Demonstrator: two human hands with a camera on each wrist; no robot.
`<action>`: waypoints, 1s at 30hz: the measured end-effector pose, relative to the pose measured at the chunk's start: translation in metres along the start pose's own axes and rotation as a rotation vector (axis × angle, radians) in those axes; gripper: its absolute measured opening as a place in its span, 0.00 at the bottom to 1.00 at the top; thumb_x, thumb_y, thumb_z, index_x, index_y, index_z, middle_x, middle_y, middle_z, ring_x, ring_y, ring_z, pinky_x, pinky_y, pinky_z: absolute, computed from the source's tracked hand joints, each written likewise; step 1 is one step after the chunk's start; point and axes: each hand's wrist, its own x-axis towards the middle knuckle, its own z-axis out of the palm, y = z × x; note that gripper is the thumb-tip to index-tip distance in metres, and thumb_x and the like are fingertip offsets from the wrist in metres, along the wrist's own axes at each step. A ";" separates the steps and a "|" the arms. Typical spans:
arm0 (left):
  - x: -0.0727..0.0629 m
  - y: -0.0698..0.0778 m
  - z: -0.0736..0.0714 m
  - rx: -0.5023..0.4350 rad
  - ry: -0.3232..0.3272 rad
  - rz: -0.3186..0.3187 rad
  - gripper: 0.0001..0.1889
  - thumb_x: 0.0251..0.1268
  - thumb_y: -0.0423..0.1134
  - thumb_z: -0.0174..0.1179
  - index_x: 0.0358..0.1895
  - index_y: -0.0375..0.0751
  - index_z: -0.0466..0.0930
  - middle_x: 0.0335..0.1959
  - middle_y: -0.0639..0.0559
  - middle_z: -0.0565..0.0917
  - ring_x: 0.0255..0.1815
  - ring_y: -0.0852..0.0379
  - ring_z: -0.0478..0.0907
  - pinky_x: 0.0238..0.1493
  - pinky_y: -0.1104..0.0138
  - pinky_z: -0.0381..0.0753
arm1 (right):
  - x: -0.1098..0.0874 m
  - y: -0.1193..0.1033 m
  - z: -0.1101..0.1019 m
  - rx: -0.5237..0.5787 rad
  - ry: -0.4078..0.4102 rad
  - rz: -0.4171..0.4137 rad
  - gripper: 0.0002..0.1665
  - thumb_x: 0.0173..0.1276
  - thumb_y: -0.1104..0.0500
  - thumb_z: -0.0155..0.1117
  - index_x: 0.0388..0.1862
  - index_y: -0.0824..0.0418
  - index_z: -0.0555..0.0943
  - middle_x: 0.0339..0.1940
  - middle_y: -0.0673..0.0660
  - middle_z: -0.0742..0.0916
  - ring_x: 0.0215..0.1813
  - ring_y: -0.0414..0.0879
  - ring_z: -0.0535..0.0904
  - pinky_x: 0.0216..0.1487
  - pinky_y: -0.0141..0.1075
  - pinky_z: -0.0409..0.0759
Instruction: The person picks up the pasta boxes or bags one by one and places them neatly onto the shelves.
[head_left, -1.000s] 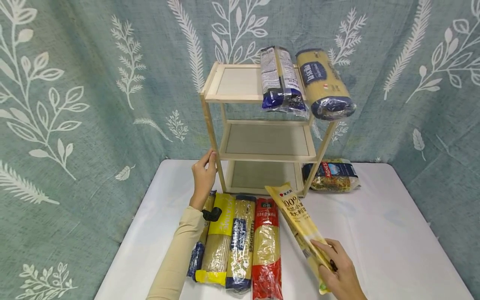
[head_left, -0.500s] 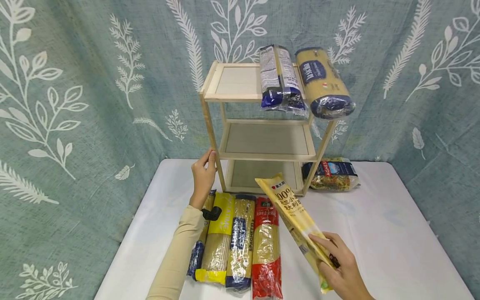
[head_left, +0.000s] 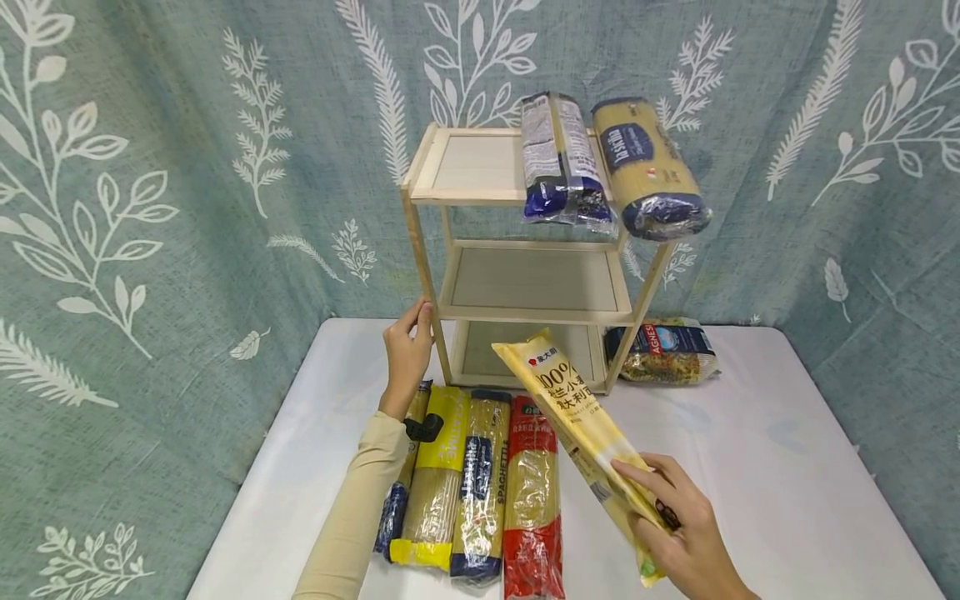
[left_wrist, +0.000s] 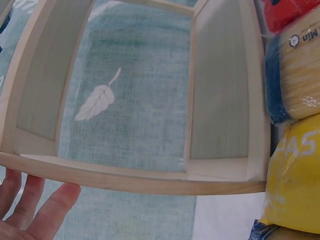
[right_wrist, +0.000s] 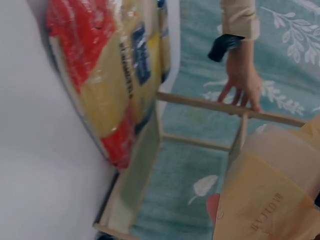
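Note:
My right hand (head_left: 682, 521) grips the lower end of a yellow pasta packet (head_left: 573, 400), tilted with its top toward the rack. In the right wrist view the packet's tan back (right_wrist: 265, 195) fills the lower right, and only a fingertip shows beside it. A three-tier wooden shelf rack (head_left: 536, 317) stands at the table's far side. My left hand (head_left: 408, 350) holds its left front post, thumb on the near side and other fingertips partly hidden by the wood; the left wrist view shows these fingers (left_wrist: 52, 212) right at the post.
Two pasta packs, one blue-ended (head_left: 562, 158) and one yellow (head_left: 648, 167), lie on the top shelf, overhanging its front. Before the rack lie a red pack (head_left: 534, 500), a spaghetti pack (head_left: 483, 492), a yellow pack (head_left: 438, 475) and a dark-ended one (head_left: 393, 508). An Agnesi pack (head_left: 667, 350) lies right of it.
My right hand has moved the yellow packet slightly up and left, its top end now overlapping the rack's bottom shelf in the head view. My left hand has stayed on the post.

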 end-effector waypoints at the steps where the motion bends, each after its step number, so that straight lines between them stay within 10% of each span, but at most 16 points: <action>1: 0.001 -0.004 0.001 0.001 0.001 0.000 0.17 0.73 0.34 0.50 0.58 0.25 0.74 0.47 0.32 0.81 0.45 0.40 0.80 0.26 0.73 0.82 | 0.002 -0.002 0.000 0.006 0.000 -0.006 0.42 0.43 0.84 0.61 0.59 0.61 0.78 0.55 0.56 0.76 0.48 0.43 0.74 0.37 0.30 0.80; 8: 0.006 -0.038 0.007 -0.015 -0.001 -0.008 0.18 0.73 0.37 0.50 0.59 0.29 0.74 0.49 0.33 0.81 0.47 0.41 0.80 0.27 0.50 0.84 | 0.010 -0.013 -0.002 0.024 -0.008 -0.014 0.42 0.43 0.84 0.60 0.59 0.61 0.78 0.55 0.55 0.76 0.49 0.44 0.74 0.39 0.31 0.80; 30: 0.004 -0.044 0.004 -0.018 -0.032 0.004 0.22 0.74 0.47 0.49 0.61 0.35 0.74 0.54 0.39 0.79 0.49 0.48 0.80 0.29 0.61 0.85 | 0.055 -0.067 -0.015 0.056 -0.037 -0.144 0.39 0.45 0.82 0.62 0.59 0.60 0.79 0.55 0.57 0.77 0.48 0.45 0.75 0.35 0.34 0.82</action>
